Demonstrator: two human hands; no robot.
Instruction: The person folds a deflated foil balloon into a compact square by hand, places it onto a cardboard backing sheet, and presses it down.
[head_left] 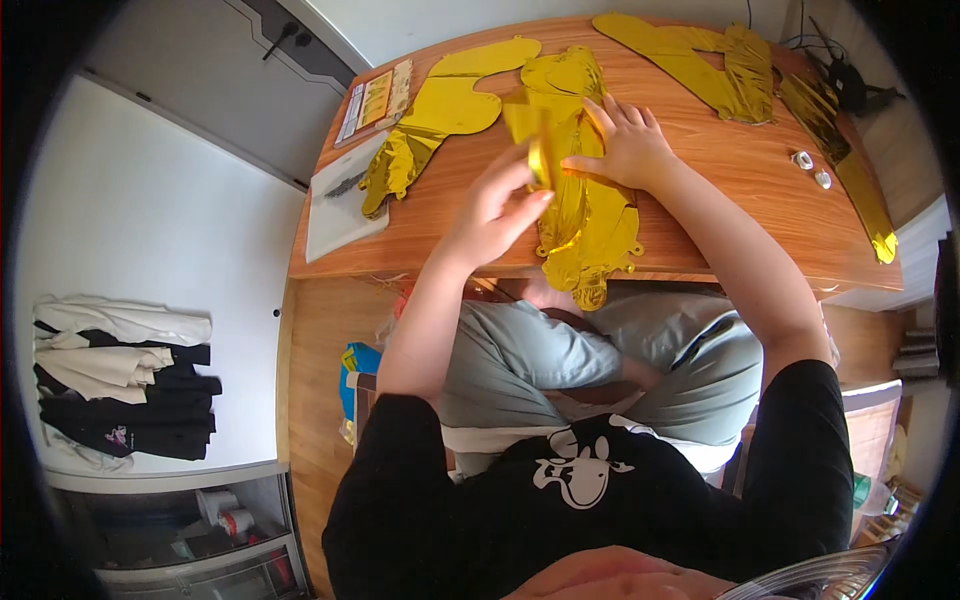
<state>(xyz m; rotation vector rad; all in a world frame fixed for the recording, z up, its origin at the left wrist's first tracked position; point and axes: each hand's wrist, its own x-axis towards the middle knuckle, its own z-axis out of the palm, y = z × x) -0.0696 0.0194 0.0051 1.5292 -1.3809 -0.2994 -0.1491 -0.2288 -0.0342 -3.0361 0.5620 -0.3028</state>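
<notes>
My left hand (pixel 493 207) is partly curled, thumb and fingers closed about a raised flap (pixel 541 165) of gold foil, which is blurred, so I can't tell how tightly I have it. The flap stands at the left side of the crumpled gold foil piece (pixel 610 218) lying in front of me on the wooden worktop (pixel 755 185). My right hand (pixel 630 148) is open, palm down with fingers spread, resting on the upper right part of that same piece and gripping nothing. The near end of the foil reaches past the front edge of the worktop, above my lap in pale grey-green trousers (pixel 530 345). To my left lies another gold shape (pixel 455 105), its wrinkled lower end overlapping a white board (pixel 338 220) with a dark patch; a printed package (pixel 374 102) sits just beyond the board. Farther off to my right is a third gold shape (pixel 735 75), its near end creased, and beside it a long gold strip (pixel 848 175) runs down near the right edge. Two small white rolls (pixel 802 160) sit just left of the strip, and a black object (pixel 850 88) with cables lies in the far right corner.
</notes>
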